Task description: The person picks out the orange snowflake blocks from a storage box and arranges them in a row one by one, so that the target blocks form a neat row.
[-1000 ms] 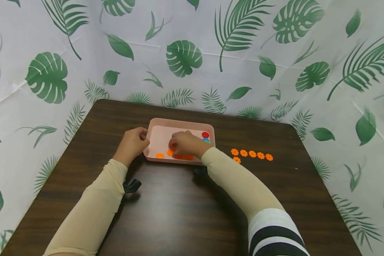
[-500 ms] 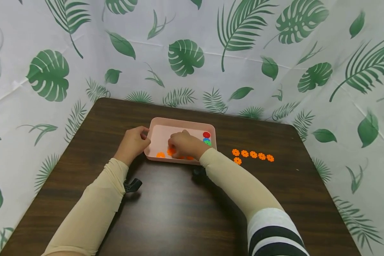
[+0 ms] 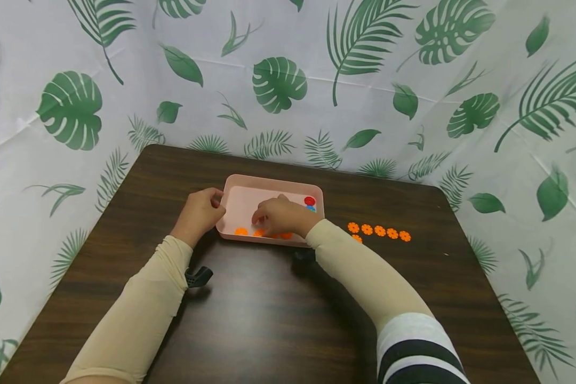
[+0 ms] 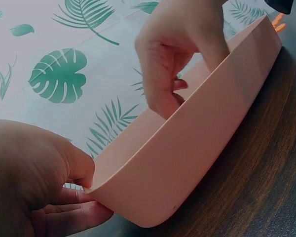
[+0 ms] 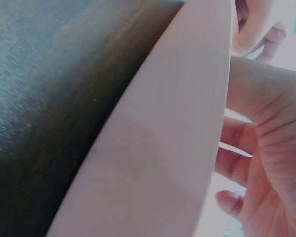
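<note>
On the table stands a shallow pink tray (image 3: 273,184). Its left end is gripped by my left hand (image 3: 199,216); in the left wrist view, the thumb lies on the rim of one corner and the fingers are beneath it outside. My right hand (image 3: 285,214) reaches into the tray, fingers bent downward over orange flower-shaped discs (image 3: 241,231) along the near wall. The near wall hides its fingertips in both wrist views, so whether they hold a disc is unclear. A red disc (image 3: 309,201) lies at the tray's right end, with blue and green ones partly covered by the hand.
Right of the tray, several orange discs (image 3: 380,231) form a row on the dark wooden table (image 3: 269,320), with another disc in front of the row's left end, partly behind the right sleeve (image 3: 365,266). A leaf-patterned curtain (image 3: 278,117) hangs behind the table.
The right hand has shifted only slightly inside the tray. An orange disc by its fingers now sits nearer the front wall. The left hand keeps its place on the tray.
</note>
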Available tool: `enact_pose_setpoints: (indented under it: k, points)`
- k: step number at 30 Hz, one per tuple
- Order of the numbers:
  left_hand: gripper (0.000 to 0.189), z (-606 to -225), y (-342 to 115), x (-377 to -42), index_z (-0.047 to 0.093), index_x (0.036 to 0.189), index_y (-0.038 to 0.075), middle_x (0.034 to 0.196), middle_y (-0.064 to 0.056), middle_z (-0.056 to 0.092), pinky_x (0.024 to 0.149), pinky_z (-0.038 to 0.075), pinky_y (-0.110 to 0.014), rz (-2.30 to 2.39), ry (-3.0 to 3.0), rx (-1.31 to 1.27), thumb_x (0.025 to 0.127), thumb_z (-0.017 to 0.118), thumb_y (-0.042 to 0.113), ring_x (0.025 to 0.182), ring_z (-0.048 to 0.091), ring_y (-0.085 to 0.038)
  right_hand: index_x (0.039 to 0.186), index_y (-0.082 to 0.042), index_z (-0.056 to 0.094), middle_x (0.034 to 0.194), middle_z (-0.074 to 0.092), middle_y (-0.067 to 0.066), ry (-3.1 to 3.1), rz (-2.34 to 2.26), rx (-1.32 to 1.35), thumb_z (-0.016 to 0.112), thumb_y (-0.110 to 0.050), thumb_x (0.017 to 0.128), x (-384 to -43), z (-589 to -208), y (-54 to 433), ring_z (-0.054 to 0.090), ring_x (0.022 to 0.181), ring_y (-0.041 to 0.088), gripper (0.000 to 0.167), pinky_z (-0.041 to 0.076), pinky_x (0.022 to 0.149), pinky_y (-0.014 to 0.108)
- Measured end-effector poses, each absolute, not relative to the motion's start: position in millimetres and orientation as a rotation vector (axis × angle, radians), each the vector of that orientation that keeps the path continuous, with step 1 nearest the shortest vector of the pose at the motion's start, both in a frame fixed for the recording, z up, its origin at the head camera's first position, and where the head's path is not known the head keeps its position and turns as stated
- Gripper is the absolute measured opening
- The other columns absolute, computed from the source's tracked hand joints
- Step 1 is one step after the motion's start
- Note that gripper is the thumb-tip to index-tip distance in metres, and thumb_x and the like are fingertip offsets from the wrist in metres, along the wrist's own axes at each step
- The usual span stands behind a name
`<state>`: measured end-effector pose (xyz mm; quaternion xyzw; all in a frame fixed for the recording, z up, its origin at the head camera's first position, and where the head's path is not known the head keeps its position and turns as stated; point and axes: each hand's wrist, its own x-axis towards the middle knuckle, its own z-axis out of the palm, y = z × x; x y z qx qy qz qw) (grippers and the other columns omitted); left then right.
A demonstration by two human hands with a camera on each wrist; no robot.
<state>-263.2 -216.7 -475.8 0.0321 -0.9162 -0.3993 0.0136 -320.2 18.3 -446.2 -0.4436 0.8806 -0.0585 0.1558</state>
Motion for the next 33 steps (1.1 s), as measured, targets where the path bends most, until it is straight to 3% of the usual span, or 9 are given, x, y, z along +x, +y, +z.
enact_pose_setpoints:
  k: [3,7,19,27,33]
  points:
    - [0.044,-474,-218,-263,0.062,0.134,0.003,0.102,-0.017,0.068,0.069,0.057,-0.039,-1.238,-2.849,0.104,0.091,0.062,0.013,0.081,0.062,-0.030,0.114,-0.024,0.078,0.099,0.066,-0.008,2.470,-0.157,-1.282,0.083,-0.018,0.087,-319,-446,19,0.057,0.091,0.011,0.028,0.037,0.092,0.035]
    - [0.043,-475,-217,-263,0.062,0.134,0.004,0.101,-0.016,0.068,0.070,0.057,-0.039,-1.234,-2.850,0.106,0.091,0.062,0.013,0.081,0.061,-0.030,0.113,-0.024,0.078,0.101,0.066,-0.007,2.452,-0.180,-1.273,0.084,-0.013,0.085,-320,-449,18,0.057,0.093,0.013,0.030,0.038,0.092,0.036]
    - [0.043,-474,-215,-262,0.062,0.134,0.005,0.102,-0.016,0.067,0.068,0.056,-0.037,-1.238,-2.866,0.118,0.092,0.062,0.013,0.081,0.061,-0.030,0.106,-0.018,0.070,0.092,0.061,-0.006,2.568,-0.005,-1.373,0.083,-0.034,0.086,-329,-462,16,0.054,0.088,0.013,0.029,0.041,0.088,0.034]
    - [0.043,-473,-216,-262,0.062,0.134,0.005,0.103,-0.016,0.067,0.069,0.057,-0.037,-1.230,-2.875,0.134,0.092,0.063,0.013,0.082,0.061,-0.030,0.104,-0.019,0.065,0.084,0.062,-0.008,2.565,-0.101,-1.360,0.083,-0.031,0.085,-331,-463,14,0.055,0.083,0.013,0.029,0.041,0.087,0.035]
    - [0.044,-474,-216,-262,0.062,0.135,0.004,0.102,-0.016,0.068,0.068,0.056,-0.037,-1.244,-2.870,0.124,0.092,0.062,0.013,0.081,0.061,-0.030,0.108,-0.018,0.071,0.087,0.065,-0.009,2.566,-0.158,-1.361,0.082,-0.028,0.085,-331,-464,16,0.057,0.084,0.012,0.028,0.040,0.088,0.037]
